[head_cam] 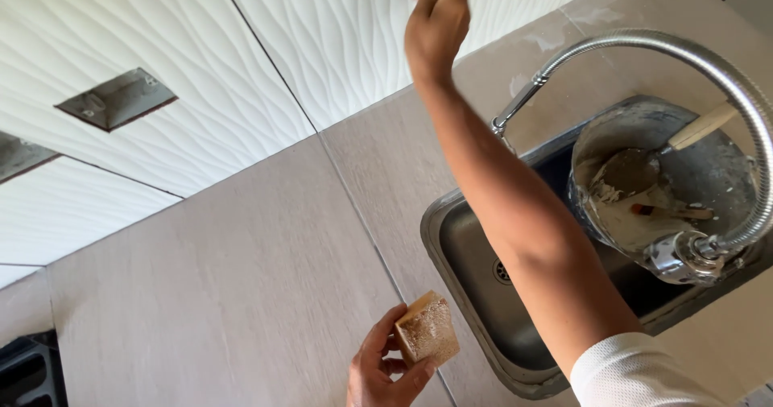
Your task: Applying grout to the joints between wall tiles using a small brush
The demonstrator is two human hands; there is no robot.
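Observation:
My left hand point(377, 371) is low in the view, shut on a tan rectangular sponge block point(427, 330) with a pale, speckled face, held above the beige countertop point(241, 286). My right arm stretches across the sink to the white wavy wall tiles point(338, 45). My right hand point(439, 16) rests against the tile at the frame's top edge. Its fingers are blurred and cut off by the edge, so I cannot tell whether it holds anything.
A steel sink point(455, 242) holds a grey bucket point(600, 137) smeared with white paste, with a wooden-handled trowel point(636, 169) inside. A chrome faucet with a flexible hose point(644, 43) arches over it. Rectangular cut-outs point(117, 99) open in the wall tiles. A dark object point(24, 371) sits at the lower left corner.

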